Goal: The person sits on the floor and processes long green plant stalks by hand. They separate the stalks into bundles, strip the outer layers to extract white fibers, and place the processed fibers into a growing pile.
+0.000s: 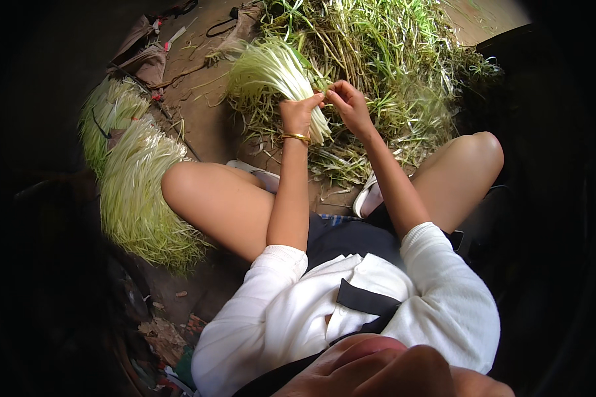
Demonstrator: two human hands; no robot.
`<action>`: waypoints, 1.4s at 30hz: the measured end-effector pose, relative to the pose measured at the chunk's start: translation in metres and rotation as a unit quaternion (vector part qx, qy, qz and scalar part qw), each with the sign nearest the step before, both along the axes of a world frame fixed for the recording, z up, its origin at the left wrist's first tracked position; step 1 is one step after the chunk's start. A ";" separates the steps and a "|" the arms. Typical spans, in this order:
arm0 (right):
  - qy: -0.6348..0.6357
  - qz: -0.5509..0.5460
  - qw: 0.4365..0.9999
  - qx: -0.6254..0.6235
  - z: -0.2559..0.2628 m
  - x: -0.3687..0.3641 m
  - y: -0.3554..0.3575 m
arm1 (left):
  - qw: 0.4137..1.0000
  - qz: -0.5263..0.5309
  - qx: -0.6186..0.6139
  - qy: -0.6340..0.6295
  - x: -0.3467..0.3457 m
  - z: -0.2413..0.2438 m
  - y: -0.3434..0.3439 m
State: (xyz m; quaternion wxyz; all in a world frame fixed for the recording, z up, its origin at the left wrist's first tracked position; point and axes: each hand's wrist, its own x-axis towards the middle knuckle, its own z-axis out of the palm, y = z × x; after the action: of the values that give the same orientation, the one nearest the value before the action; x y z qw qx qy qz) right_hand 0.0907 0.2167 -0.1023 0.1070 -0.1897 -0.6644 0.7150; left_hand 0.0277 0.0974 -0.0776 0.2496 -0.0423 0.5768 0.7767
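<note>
My left hand (296, 116), with a gold bangle at the wrist, is wrapped around a thick bunch of pale blanched chives (294, 74). The white stem ends stick out below the fist, and the yellowish leaf tips fan up and to the left. Just right of the bunch, my right hand (350, 106) has its thumb and fingertips pinched together. A thin green leaf (324, 83) shows at those fingertips. Behind and beneath both hands spreads a large heap of loose green and withered leaves (377, 54).
Two piles of pale chives (144, 198) lie on the floor beyond my left knee. Brown cloth (149, 62) with cords and red bits lies at the upper left. My feet in white sandals (366, 196) rest at the heap's near edge. Scraps (164, 340) litter the lower left.
</note>
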 end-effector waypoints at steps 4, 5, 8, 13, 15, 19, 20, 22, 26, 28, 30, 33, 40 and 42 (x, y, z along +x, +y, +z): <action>0.025 -0.031 0.997 0.060 -0.004 0.006 -0.015 | 0.999 0.045 0.012 0.001 0.010 -0.006 0.005; -0.016 -0.057 0.988 0.140 -0.009 0.009 -0.014 | 0.999 0.053 0.001 -0.001 0.012 -0.006 0.005; -0.106 -0.083 0.896 0.424 -0.032 0.018 0.003 | 0.997 0.076 0.021 0.006 0.012 0.004 -0.002; -0.370 -0.057 0.771 0.516 -0.060 0.048 0.067 | 0.994 0.076 0.079 -0.008 -0.006 0.035 -0.040; -0.249 -0.079 0.807 0.529 -0.052 0.046 0.069 | 0.993 0.056 0.101 0.010 -0.010 0.045 -0.050; -0.029 -0.012 0.968 0.251 -0.003 0.003 0.016 | 0.996 0.040 0.071 0.028 -0.010 0.056 -0.055; -0.060 0.060 0.994 0.067 0.011 -0.002 -0.001 | 0.997 0.024 0.057 0.036 -0.009 0.058 -0.057; -0.069 0.174 0.967 -0.171 0.030 -0.007 -0.030 | 0.999 -0.010 0.053 -0.008 -0.008 0.060 -0.059; -0.082 0.222 0.961 -0.141 0.007 -0.007 -0.048 | 0.998 0.015 0.037 0.040 -0.009 0.065 -0.067; -0.135 0.208 0.960 0.130 -0.031 0.008 -0.045 | 0.997 0.038 0.062 0.031 -0.010 0.070 -0.073; -0.216 0.205 0.860 0.414 -0.074 0.038 -0.037 | 0.994 0.049 0.082 0.061 -0.011 0.079 -0.081; -0.312 0.265 0.704 0.580 -0.121 0.086 -0.019 | 0.990 0.080 0.085 0.084 -0.011 0.095 -0.097; -0.214 0.211 0.874 0.382 -0.074 0.057 -0.032 | 0.991 0.079 0.051 0.092 -0.014 0.111 -0.122; -0.029 0.161 0.965 0.206 -0.036 0.036 -0.041 | 0.993 0.076 0.062 0.068 -0.017 0.107 -0.119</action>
State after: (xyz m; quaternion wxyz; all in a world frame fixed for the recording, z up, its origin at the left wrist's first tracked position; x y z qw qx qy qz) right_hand 0.1268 0.1756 -0.1383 0.0078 -0.0753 -0.8218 0.5648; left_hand 0.0106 -0.0221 0.0298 0.1519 -0.0177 0.5386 0.8286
